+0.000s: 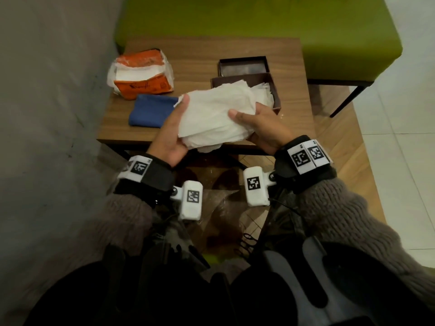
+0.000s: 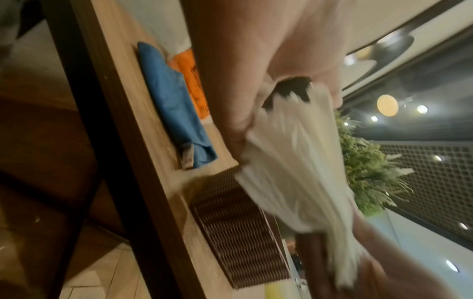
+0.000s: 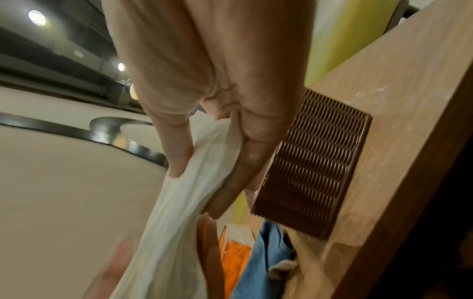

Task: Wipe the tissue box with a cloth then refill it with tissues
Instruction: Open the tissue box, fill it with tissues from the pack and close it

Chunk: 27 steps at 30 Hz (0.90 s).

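Note:
Both hands hold a thick stack of white tissues (image 1: 214,114) (image 2: 294,161) (image 3: 184,202) just above the table's front edge. My left hand (image 1: 174,128) grips the stack's left end, thumb on top. My right hand (image 1: 256,123) pinches the right end between thumb and fingers (image 3: 230,182). Behind the stack stands the brown ribbed tissue box (image 1: 275,90) (image 2: 238,232) (image 3: 312,168), open, with a few tissues lying in it. Its lid (image 1: 243,67) lies upturned just beyond. A folded blue cloth (image 1: 150,110) (image 2: 176,109) (image 3: 266,259) lies on the table to the left.
An opened orange tissue pack (image 1: 141,74) (image 2: 192,81) sits at the wooden table's (image 1: 294,109) back left. A grey wall (image 1: 47,114) closes the left side. A green upholstered bench (image 1: 306,27) stands behind the table, and a lower wooden table (image 1: 341,142) stands at the right.

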### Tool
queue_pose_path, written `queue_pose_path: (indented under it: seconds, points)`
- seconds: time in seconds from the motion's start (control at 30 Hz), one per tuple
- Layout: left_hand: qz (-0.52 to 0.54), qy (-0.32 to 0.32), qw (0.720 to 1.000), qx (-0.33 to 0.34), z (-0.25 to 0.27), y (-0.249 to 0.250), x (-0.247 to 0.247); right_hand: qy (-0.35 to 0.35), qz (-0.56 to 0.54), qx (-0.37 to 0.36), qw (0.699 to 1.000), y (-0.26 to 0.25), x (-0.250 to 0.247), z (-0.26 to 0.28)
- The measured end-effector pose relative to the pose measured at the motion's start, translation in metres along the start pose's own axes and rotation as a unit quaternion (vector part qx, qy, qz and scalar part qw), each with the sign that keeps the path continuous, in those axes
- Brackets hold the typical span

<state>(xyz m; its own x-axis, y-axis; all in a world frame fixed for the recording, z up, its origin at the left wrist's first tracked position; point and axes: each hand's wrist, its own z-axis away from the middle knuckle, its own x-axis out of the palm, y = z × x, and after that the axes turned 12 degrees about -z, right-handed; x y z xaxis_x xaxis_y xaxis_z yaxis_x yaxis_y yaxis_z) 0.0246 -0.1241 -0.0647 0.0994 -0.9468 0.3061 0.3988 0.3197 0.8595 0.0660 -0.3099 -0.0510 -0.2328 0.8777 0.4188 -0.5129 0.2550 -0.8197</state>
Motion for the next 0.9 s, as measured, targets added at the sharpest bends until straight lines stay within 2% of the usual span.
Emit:
queue_pose_path:
  seconds: [0.17,0.4,0.5,0.57,0.63,0.73,0.83,0.9]
  points:
    - [-0.002,0.142,0.99,0.026,-0.002,-0.004,0.009,0.03,0.027,0.003,0.999,0.003,0.005,-0.001]
    - [-0.061,0.123,0.99,0.026,-0.008,-0.002,0.022,0.077,0.004,-0.013,0.997,0.002,0.004,-0.003]
    - [-0.142,0.106,0.984,0.023,-0.016,-0.002,0.029,0.103,0.058,-0.007,0.993,-0.001,0.001,-0.008]
    - [-0.201,0.106,0.972,0.054,-0.027,0.0,0.033,0.128,0.109,-0.041,0.985,-0.005,-0.002,-0.013]
    - [-0.27,0.118,0.95,0.105,-0.042,0.009,0.035,0.164,0.158,-0.09,0.97,-0.014,-0.009,-0.02]
    - [-0.366,0.155,0.902,0.17,-0.069,0.022,0.038,0.218,0.223,-0.147,0.939,-0.031,-0.02,-0.031]
    - [-0.437,0.196,0.854,0.2,-0.091,0.027,0.044,0.249,0.303,-0.181,0.902,-0.043,-0.031,-0.041]
    - [-0.494,0.199,0.821,0.205,-0.103,0.026,0.044,0.252,0.36,-0.18,0.88,-0.045,-0.039,-0.049]
